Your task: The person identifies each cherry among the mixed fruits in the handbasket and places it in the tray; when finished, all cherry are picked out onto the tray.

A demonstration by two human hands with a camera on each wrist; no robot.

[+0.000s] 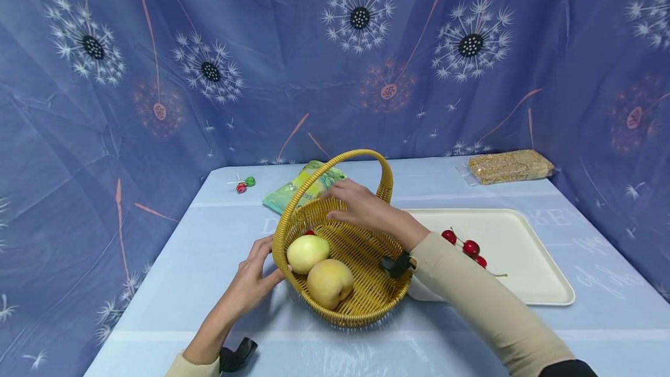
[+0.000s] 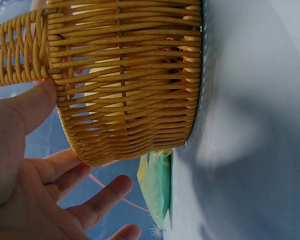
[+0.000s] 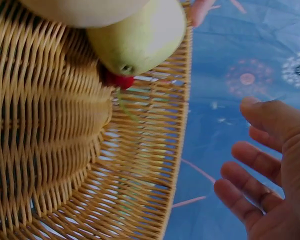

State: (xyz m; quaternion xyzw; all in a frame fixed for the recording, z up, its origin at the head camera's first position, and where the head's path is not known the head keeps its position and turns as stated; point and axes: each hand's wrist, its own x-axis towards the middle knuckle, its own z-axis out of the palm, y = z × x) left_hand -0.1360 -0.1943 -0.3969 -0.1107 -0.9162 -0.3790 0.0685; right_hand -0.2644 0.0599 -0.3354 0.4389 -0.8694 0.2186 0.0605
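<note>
A wicker basket (image 1: 361, 313) with an arched handle stands on the table. Inside it lie a pale green pear (image 1: 307, 253), a yellow peach (image 1: 330, 284) and a red cherry (image 3: 121, 81), which is partly hidden behind the pear. My left hand (image 1: 255, 275) touches the basket's left side, thumb at the rim by the handle's base and the other fingers spread. My right hand (image 1: 358, 205) hovers over the basket's far rim, under the handle. Its fingers (image 3: 245, 195) are relaxed and hold nothing. Behind the basket, a green packet (image 1: 285, 194) is partly covered.
Right of the basket, a white tray (image 1: 523, 249) carries several red cherries (image 1: 471, 247), with my right sleeve crossing its near left part. A clear-wrapped grainy bar (image 1: 510, 166) lies at the back right. Two lollipops (image 1: 241, 187), red and green, lie at the back left.
</note>
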